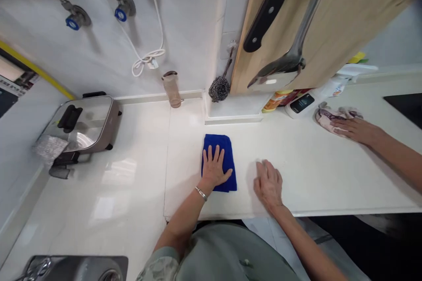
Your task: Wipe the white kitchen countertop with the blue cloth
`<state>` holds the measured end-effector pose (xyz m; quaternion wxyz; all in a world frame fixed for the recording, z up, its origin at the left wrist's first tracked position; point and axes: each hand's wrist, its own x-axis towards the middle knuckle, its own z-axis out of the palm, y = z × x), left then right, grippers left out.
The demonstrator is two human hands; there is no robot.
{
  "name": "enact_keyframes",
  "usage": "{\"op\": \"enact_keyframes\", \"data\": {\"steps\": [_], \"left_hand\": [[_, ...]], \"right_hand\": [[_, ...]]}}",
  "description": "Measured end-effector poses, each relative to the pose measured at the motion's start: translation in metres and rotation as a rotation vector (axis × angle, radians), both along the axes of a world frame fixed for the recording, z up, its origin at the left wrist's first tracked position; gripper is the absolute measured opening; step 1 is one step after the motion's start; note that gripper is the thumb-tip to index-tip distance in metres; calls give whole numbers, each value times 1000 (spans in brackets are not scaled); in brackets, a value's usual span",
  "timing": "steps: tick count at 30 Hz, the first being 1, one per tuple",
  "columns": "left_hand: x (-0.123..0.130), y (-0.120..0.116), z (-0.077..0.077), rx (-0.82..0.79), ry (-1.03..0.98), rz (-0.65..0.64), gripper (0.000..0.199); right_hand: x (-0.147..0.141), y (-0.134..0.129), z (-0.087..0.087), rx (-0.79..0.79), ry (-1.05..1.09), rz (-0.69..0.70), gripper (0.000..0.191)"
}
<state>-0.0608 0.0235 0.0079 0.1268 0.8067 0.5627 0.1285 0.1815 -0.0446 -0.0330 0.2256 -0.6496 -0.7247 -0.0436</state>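
Note:
My left hand (213, 169), with a bracelet at the wrist, lies flat on a folded blue cloth (228, 145), fingers spread and thumb out to the right. The cloth rests on the white countertop (184, 162). To the right of it, my right hand (268, 184) rests on the counter near its front edge. Its fingers are loosely bent and slightly blurred, and nothing shows in them. Further right, another person's hand (352, 128) presses on a pale patterned cloth (326, 118).
An electric pan (114, 116) with a glass lid stands at left, above a sink (123, 265). A tumbler (173, 90) is by the wall. A steel scrubber (219, 89), knife (273, 9) and ladle (280, 66) hang ahead. A spray bottle (338, 81) stands at right.

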Motion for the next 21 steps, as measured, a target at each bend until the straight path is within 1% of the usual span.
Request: {"op": "enact_keyframes", "data": {"steps": [1,2,4,5,6,9,11,12,15,17,21], "left_hand": [[-4,2,1,-16,-26,-54,83],[-14,4,2,-27,-57,-98,73],[-46,12,4,-33,-116,-122,51],[-67,16,5,-19,-134,-80,45],[-88,21,6,-3,-133,-20,45],[-148,31,8,40,-94,177,51],[-177,31,6,63,-63,282,56],[-187,29,5,72,-52,315,58],[-204,21,0,97,-34,326,59],[-207,18,-4,134,-8,311,60],[-205,19,-10,199,29,309,60]], "right_hand": [[-11,6,5,14,39,48,61],[-24,13,10,28,82,94,61],[-54,27,19,38,164,185,62],[-70,33,22,33,195,218,61],[-86,40,24,20,212,233,60],[-128,56,25,-28,199,202,54],[-149,62,21,-48,174,172,53],[-157,64,18,-52,168,159,53],[-168,66,12,-71,119,112,53],[-168,65,10,-98,49,93,54],[-164,58,12,-141,-58,102,55]]}}
